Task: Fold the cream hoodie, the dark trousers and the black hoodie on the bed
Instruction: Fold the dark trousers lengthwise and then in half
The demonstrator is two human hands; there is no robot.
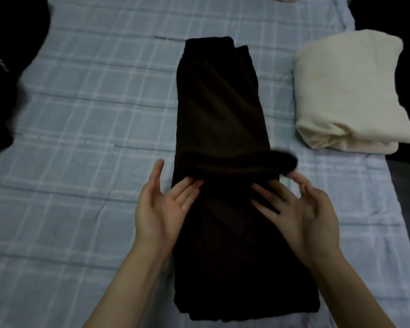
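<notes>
Now, fingers straight, gripping nothing, left hand [161,204] and right hand [291,207] palm-up against long dark fabric trousers [218,102]; lift evenly toward 12 o'clock, edges squared.

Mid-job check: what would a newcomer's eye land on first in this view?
First, the trousers, a long dark strip down the middle of the bed, with the left hand and right hand palm-up, fingertips at a cross fold. Next, the cream hoodie, folded, on the right. The black hoodie is a dark mass at the left edge.
</notes>
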